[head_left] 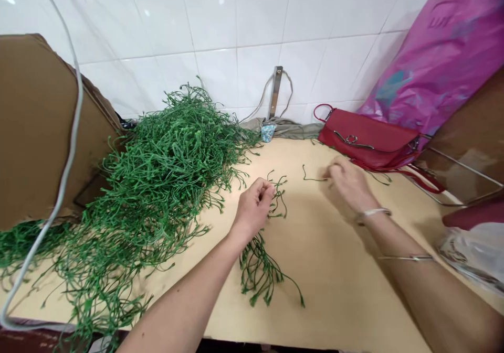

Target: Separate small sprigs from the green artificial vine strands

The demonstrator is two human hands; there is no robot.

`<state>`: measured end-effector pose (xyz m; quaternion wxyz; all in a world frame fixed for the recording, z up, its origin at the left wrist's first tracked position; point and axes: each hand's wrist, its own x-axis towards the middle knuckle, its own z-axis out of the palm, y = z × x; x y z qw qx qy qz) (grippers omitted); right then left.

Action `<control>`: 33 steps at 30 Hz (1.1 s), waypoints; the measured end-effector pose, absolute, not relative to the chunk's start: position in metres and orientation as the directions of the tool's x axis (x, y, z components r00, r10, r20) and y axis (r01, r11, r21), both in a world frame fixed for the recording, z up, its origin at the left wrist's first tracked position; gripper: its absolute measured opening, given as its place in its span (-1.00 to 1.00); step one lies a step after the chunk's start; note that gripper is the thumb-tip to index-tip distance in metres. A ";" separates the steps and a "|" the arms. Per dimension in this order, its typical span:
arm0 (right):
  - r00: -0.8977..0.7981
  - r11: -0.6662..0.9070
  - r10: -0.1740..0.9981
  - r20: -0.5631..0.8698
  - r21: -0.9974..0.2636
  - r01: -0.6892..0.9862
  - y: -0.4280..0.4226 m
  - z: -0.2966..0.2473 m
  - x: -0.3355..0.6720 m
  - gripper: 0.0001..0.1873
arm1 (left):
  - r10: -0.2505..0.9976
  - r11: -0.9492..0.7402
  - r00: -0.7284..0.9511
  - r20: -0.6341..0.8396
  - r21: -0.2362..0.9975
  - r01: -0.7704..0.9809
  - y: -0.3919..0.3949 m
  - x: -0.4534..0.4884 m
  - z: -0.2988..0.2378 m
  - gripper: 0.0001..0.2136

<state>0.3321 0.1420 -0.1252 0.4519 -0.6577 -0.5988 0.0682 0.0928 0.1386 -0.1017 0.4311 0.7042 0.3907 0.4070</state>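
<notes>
1. Nearest, on the pale, smooth counter (pixel 338 295) to the right of a large, tangled heap of thin green strands (pixel 173 153), was a small, loosely fanned bunch of green strands (pixel 264 277), seen below the wrist.
2. A little farther, also right of the heap, the left hand (pixel 255 203) had its fingers and thumb clamped together on that bunch, whose ends stuck out on either side; the grip probably kept them gathered and apart from the tangle.
3. Farther right of the heap, the right hand (pixel 348 182) had its fingertips at the end of one loose, bent green strand (pixel 314 179). Blur hid whether they pinched it or stood apart, so that could not be told. Lying singly, the strand was presumably easier to get at.
4. Beyond, well right of the heap, a red, flap-front shoulder bag (pixel 366 135) sat back, perhaps out of the hands' way.
5. The heap's peak rose before a white tiled wall (pixel 236 22): slender, wavy strands, bright to dark green, with small, knobby, forked tips.
</notes>
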 end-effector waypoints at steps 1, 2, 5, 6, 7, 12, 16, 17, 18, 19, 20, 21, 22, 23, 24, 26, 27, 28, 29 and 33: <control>0.319 0.102 0.827 0.463 -0.680 0.726 0.142 -0.125 0.341 -0.69 | 0.904 -0.314 0.356 0.236 0.933 0.179 0.139 0.092 -0.103 -0.75; 0.332 0.104 0.809 0.484 -0.675 0.731 0.142 -0.126 0.346 -0.65 | 0.906 -0.307 0.353 0.236 0.938 0.161 0.139 0.093 -0.104 -0.74; 0.289 0.197 0.757 0.586 -0.627 0.753 0.142 -0.125 0.334 -0.47 | 0.902 -0.299 0.361 0.235 0.946 0.130 0.140 0.097 -0.107 -0.75; 0.251 0.245 0.753 0.608 -0.613 0.751 0.142 -0.124 0.324 -0.44 | 0.902 -0.300 0.359 0.239 0.946 0.126 0.141 0.098 -0.108 -0.74; 0.199 0.299 0.762 0.616 -0.609 0.735 0.141 -0.122 0.313 -0.43 | 0.903 -0.304 0.353 0.244 0.945 0.124 0.142 0.099 -0.109 -0.73; -0.123 0.412 0.900 0.418 -0.724 0.554 0.132 -0.113 0.282 -0.37 | 0.905 -0.316 0.339 0.257 0.940 0.132 0.148 0.098 -0.111 -0.69; -0.179 0.353 0.936 0.304 -0.836 0.421 0.127 -0.113 0.281 -0.36 | 0.900 -0.315 0.358 0.248 0.938 0.142 0.151 0.096 -0.113 -0.69; -0.177 0.343 0.939 0.296 -0.854 0.391 0.126 -0.113 0.281 -0.36 | 0.899 -0.316 0.363 0.247 0.938 0.144 0.151 0.096 -0.114 -0.69; -0.173 0.334 0.942 0.289 -0.869 0.366 0.126 -0.114 0.281 -0.36 | 0.897 -0.316 0.368 0.245 0.938 0.145 0.151 0.096 -0.115 -0.69; -0.168 0.326 0.944 0.283 -0.881 0.344 0.127 -0.114 0.281 -0.36 | 0.895 -0.316 0.375 0.243 0.938 0.145 0.151 0.096 -0.115 -0.69; -0.166 0.317 0.947 0.276 -0.890 0.327 0.127 -0.115 0.280 -0.37 | 0.892 -0.316 0.383 0.241 0.938 0.145 0.151 0.097 -0.116 -0.69; -0.168 0.309 0.949 0.268 -0.897 0.316 0.128 -0.116 0.278 -0.37 | 0.890 -0.316 0.388 0.240 0.938 0.144 0.152 0.097 -0.116 -0.68; -0.170 0.302 0.951 0.260 -0.902 0.310 0.128 -0.116 0.277 -0.37 | 0.889 -0.316 0.390 0.240 0.937 0.146 0.152 0.097 -0.117 -0.68; -0.170 0.293 0.953 0.250 -0.905 0.309 0.128 -0.116 0.276 -0.39 | 0.890 -0.316 0.387 0.239 0.937 0.148 0.152 0.097 -0.116 -0.68; -0.171 0.285 0.955 0.241 -0.906 0.312 0.129 -0.116 0.275 -0.40 | 0.892 -0.316 0.383 0.240 0.937 0.151 0.152 0.096 -0.116 -0.69; -0.170 0.275 0.958 0.231 -0.908 0.317 0.128 -0.116 0.276 -0.42 | 0.894 -0.316 0.379 0.238 0.935 0.158 0.152 0.095 -0.114 -0.69; -0.172 0.273 0.958 0.228 -0.909 0.315 0.128 -0.115 0.277 -0.42 | 0.894 -0.316 0.381 0.236 0.935 0.162 0.151 0.094 -0.113 -0.69; -0.176 0.271 0.958 0.225 -0.911 0.311 0.128 -0.115 0.279 -0.42 | 0.893 -0.317 0.385 0.235 0.934 0.167 0.151 0.093 -0.112 -0.69; -0.182 0.270 0.958 0.222 -0.913 0.304 0.128 -0.114 0.282 -0.41 | 0.892 -0.319 0.389 0.233 0.932 0.174 0.151 0.092 -0.111 -0.69; -0.151 0.251 0.965 0.214 -0.922 0.295 0.130 -0.114 0.295 -0.38 | 0.886 -0.322 0.413 0.212 0.921 0.220 0.148 0.091 -0.110 -0.73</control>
